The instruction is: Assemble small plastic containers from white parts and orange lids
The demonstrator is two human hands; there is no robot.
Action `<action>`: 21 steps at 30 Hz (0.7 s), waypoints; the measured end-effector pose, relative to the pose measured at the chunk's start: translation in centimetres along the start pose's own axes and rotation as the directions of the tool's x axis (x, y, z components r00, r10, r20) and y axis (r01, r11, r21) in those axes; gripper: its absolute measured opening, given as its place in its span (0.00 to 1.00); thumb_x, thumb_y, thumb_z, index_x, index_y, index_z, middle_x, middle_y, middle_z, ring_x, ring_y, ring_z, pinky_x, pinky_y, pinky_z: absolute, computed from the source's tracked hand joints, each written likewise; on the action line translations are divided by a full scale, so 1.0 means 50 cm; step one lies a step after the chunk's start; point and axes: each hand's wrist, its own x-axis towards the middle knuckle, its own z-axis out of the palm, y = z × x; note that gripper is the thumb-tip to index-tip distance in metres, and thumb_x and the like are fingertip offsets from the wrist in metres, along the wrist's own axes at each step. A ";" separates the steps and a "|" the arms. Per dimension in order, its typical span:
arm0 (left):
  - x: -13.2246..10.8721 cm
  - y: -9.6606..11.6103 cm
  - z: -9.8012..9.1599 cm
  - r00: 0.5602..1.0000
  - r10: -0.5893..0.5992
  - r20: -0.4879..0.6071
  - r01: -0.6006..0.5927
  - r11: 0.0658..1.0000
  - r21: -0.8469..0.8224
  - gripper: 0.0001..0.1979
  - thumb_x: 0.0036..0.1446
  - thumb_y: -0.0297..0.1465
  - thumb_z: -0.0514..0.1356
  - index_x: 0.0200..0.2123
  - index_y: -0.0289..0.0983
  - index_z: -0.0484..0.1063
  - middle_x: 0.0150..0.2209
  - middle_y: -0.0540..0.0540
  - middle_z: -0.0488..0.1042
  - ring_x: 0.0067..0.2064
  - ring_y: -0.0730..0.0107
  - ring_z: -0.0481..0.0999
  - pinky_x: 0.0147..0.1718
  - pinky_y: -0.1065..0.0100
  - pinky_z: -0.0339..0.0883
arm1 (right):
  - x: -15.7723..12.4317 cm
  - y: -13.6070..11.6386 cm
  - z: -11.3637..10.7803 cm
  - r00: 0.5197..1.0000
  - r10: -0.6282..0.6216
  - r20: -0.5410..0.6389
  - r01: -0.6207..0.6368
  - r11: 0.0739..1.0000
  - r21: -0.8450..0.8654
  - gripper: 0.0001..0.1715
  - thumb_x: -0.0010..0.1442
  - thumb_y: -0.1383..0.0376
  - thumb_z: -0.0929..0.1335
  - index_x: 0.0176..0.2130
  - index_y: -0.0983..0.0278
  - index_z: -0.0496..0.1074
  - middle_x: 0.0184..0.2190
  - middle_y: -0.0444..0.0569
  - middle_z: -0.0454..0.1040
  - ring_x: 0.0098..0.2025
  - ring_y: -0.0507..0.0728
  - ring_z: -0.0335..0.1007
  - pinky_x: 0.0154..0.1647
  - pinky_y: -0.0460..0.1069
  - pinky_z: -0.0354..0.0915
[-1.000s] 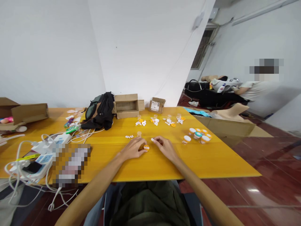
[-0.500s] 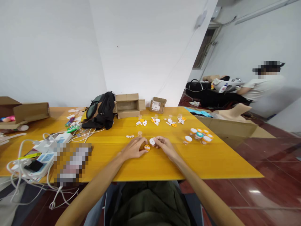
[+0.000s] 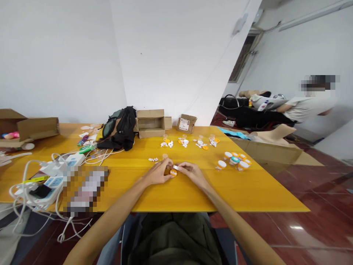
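Observation:
My left hand (image 3: 157, 173) grips a small orange bottle (image 3: 172, 172) lying on the yellow table (image 3: 242, 191), its open mouth facing right. My right hand (image 3: 193, 172) pinches a small white cap (image 3: 176, 168) right at the bottle's mouth. The two hands almost touch in the middle of the table. A few small white pieces (image 3: 152, 159) lie just beyond my left hand.
Several capped orange bottles (image 3: 234, 159) stand to the right. More caps and bottles (image 3: 190, 141) lie farther back. Cardboard boxes (image 3: 150, 123), a black bag (image 3: 122, 129), power strips with white cables (image 3: 52, 173) fill the left. A person (image 3: 306, 105) sits at far right.
My right hand has brought the white cap leftward up against the orange bottle's mouth. My left hand has kept its hold on the bottle.

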 end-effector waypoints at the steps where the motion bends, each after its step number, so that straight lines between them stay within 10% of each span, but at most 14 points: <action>1: 0.000 -0.001 0.001 1.000 -0.006 0.000 0.006 1.000 -0.004 0.16 0.53 0.29 0.62 0.44 0.42 0.62 0.42 0.48 0.73 0.43 0.62 0.75 0.44 0.63 0.68 | -0.001 -0.001 0.001 1.000 -0.005 0.002 0.005 1.000 -0.001 0.23 0.49 0.43 0.72 0.29 0.60 0.76 0.34 0.47 0.80 0.39 0.60 0.76 0.44 0.54 0.70; 21: 0.000 -0.008 0.005 1.000 0.010 -0.014 -0.011 0.996 -0.089 0.17 0.53 0.28 0.63 0.44 0.41 0.62 0.42 0.46 0.73 0.42 0.61 0.75 0.44 0.61 0.69 | -0.024 -0.009 0.019 0.937 -0.339 0.083 0.346 0.872 -0.347 0.11 0.64 0.59 0.67 0.34 0.57 0.80 0.41 0.50 0.80 0.44 0.59 0.77 0.47 0.55 0.72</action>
